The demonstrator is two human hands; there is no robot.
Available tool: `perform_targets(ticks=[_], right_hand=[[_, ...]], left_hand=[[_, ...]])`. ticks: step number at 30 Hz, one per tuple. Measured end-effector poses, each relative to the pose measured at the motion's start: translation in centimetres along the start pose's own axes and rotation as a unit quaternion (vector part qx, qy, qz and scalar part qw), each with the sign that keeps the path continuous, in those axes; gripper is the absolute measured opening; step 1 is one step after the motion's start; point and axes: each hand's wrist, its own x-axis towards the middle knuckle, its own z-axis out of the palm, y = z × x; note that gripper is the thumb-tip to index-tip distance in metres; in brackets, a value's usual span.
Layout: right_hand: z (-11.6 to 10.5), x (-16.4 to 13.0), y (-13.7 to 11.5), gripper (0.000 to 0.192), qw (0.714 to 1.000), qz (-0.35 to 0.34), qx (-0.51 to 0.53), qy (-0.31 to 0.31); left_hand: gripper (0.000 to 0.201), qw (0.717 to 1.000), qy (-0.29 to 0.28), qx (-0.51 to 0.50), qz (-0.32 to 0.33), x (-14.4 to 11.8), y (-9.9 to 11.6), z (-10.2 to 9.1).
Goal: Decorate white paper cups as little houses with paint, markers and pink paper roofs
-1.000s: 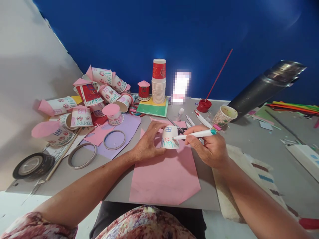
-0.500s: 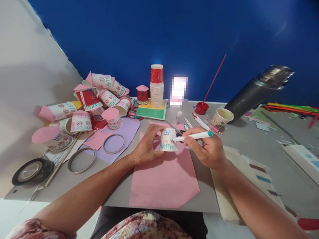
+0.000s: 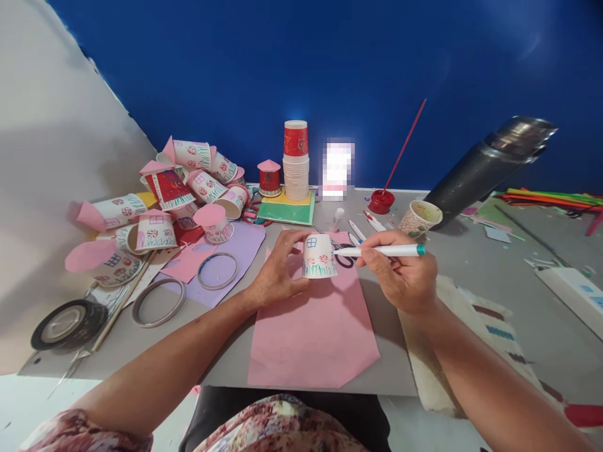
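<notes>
Between the curled fingers of the left hand (image 3: 277, 279) stands an upturned white paper cup (image 3: 319, 256) with drawn window and grass, gripped on pink paper sheet (image 3: 311, 333); right hand (image 3: 400, 273) pinches a teal-capped white marker (image 3: 377, 251), tip touching the cup's right side.

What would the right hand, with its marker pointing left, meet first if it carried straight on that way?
Most likely the upturned paper cup: the marker in the right hand points at its side, tip apparently already touching.

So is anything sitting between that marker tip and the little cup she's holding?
Nothing visible. The left hand holds the upturned paper cup on the pink sheet, and the marker in the right hand points straight at its side, about touching.
</notes>
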Motion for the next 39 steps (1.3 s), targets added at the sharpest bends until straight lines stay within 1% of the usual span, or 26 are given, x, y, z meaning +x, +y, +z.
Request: perform_targets(ticks=[6,9,15,20,24,26,28,33,35,39], right_hand=[[0.27,-0.33,0.41,0.012,0.999,-0.027,-0.003,-0.018],[0.28,-0.25,0.43,0.012,0.999,-0.033,-0.001,-0.023],[0.26,-0.08,0.15,0.014,0.998,-0.037,-0.004,-0.055],[0.19,-0.13,0.17,0.013,0.999,-0.026,-0.004,-0.046],[0.11,-0.07,0.19,0.015,0.998,-0.025,-0.001,-0.062],[0.06,-0.02,0.20,0.015,0.998,-0.023,-0.004,-0.060],[0.03,0.02,0.22,0.014,0.998,-0.021,-0.007,-0.051],[-0.03,0.11,0.27,0.015,0.998,-0.015,-0.008,-0.062],[-0.06,0.11,0.27,0.014,0.998,-0.012,-0.009,-0.053],[-0.11,0.05,0.34,0.015,0.998,-0.011,-0.010,-0.057]], left_hand=[[0.085,1.000,-0.006,0.004,0.030,-0.15,-0.14,0.20],[0.084,0.999,-0.006,0.007,0.035,-0.11,-0.14,0.30],[0.081,0.999,-0.008,0.007,0.047,0.03,0.05,0.38],[0.081,0.999,-0.014,0.008,0.030,-0.04,0.20,0.42],[0.079,1.000,-0.014,0.004,0.014,-0.04,0.41,0.44],[0.077,1.000,-0.015,0.005,0.005,-0.02,0.48,0.47],[0.076,1.000,-0.014,0.003,0.005,0.01,0.49,0.50],[0.076,1.000,-0.012,0.000,0.014,-0.02,0.16,0.53],[0.077,1.000,-0.010,-0.003,0.014,-0.03,0.05,0.52],[0.076,1.000,-0.009,-0.016,0.004,-0.04,0.04,0.52]])
